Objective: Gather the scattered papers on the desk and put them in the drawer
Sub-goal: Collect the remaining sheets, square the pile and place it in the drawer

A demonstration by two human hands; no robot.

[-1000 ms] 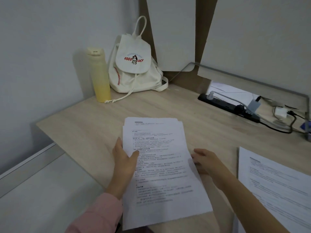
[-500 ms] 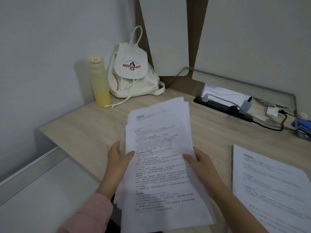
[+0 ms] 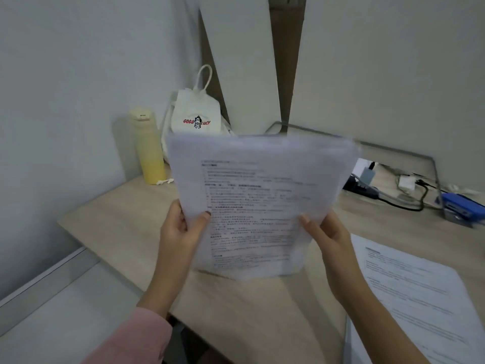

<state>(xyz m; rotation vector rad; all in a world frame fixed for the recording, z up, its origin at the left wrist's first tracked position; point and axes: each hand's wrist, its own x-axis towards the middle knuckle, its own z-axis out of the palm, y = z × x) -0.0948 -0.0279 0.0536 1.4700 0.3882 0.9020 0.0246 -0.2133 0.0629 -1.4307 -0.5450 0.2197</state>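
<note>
So we have the left hand (image 3: 181, 232) and the right hand (image 3: 328, 237) each closed on a side edge of the paper stack (image 3: 257, 203), thumbs on the front, bottom edge near or on the surface (image 3: 118, 227). We judge the gathering partly done: loose sheets (image 3: 420, 298) lie just right of the right hand, and no drawer shows. Beyond the left hand, the white bag (image 3: 195, 114) reads "GOOD LUCY"; the stack's print is too blurred to read.
</note>
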